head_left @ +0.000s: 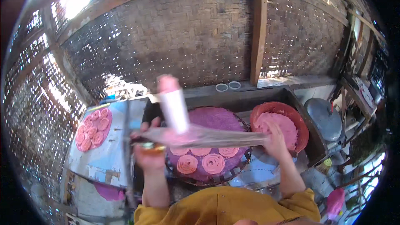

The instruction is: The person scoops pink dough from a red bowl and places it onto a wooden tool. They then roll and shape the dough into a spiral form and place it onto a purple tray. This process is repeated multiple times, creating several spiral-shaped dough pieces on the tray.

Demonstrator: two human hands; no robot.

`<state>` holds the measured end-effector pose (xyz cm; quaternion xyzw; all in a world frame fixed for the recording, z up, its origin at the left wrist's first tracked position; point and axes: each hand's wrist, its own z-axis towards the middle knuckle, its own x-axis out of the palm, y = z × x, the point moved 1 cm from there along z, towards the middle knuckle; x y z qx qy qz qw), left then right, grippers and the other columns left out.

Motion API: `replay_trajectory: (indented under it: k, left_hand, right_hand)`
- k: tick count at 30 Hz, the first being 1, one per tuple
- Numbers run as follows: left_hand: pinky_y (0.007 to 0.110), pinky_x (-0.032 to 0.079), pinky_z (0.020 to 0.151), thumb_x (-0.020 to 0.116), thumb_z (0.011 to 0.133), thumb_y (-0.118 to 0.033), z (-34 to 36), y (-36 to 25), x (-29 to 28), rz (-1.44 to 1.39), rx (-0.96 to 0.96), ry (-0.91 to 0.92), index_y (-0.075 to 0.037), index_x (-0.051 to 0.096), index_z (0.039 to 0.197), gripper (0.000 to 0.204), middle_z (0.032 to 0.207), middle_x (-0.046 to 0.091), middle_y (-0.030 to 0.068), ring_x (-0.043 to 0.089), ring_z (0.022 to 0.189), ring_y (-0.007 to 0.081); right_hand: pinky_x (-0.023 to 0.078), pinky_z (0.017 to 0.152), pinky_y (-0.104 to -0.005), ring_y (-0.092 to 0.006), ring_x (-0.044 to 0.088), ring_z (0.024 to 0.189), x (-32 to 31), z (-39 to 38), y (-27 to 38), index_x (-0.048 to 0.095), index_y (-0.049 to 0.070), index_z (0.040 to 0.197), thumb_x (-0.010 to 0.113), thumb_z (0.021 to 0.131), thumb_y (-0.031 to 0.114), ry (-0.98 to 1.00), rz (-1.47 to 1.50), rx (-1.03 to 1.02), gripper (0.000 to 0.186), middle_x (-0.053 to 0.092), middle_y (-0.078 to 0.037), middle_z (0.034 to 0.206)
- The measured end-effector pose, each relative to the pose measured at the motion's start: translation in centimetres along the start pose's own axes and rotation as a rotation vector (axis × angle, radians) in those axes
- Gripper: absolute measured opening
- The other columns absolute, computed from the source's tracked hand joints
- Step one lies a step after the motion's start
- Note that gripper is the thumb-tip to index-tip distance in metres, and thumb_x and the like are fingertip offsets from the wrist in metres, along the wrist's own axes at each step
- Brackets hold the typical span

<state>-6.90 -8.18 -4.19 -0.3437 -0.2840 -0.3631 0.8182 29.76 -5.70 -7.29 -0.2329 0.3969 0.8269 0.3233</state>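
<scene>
My left hand (151, 161) grips the left end of a long-handled dough press (223, 136), blurred by motion. My right hand (276, 145) is closed round its other end. A white cylinder (175, 110) rises from the bar near my left hand, with pink dough (168, 84) at its top. Beneath lies a round tray lined with purple cloth (214, 118). Coiled pink dough rosettes (213, 163) sit on its near half; the bar hides part of them. Just beyond my right hand, a red basin (302, 127) holds a mass of pink dough (271, 121).
A dark wooden frame (314, 141) surrounds the tray and basin. On the left table (112, 143), more pink rosettes cover a round purple sheet (105, 135). Two small white rings (234, 85) rest on the far ledge. A grey lidded pot (323, 118) stands at right, beside woven walls (179, 37).
</scene>
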Motion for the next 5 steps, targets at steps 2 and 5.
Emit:
replay_trajectory:
  k: [2,5]
  left_hand:
    - [0.057,0.027,0.100,0.061,0.078,-0.032,-1.4,-3.8,-3.2,-0.059,0.095,-0.016,-0.021,0.055,0.099,0.024,0.116,0.048,0.0058,0.035,0.121,0.0358]
    - [0.063,0.024,0.097,0.055,0.081,-0.038,-2.3,-6.3,-6.9,0.112,0.212,-0.065,-0.020,0.055,0.113,0.036,0.130,0.039,0.0112,0.030,0.125,0.0344]
  right_hand:
    - [0.037,0.092,-0.0335,-0.0289,0.048,0.109,0.0,-3.0,-7.4,0.047,0.006,0.119,0.063,0.072,0.024,0.284,-0.543,0.281,0.053,0.050,-0.017,0.118]
    - [0.035,0.094,-0.0407,-0.0304,0.046,0.112,-0.7,-4.8,-10.0,0.043,0.012,0.125,0.064,0.070,0.039,0.776,-0.764,0.679,0.065,0.044,-0.016,0.126]
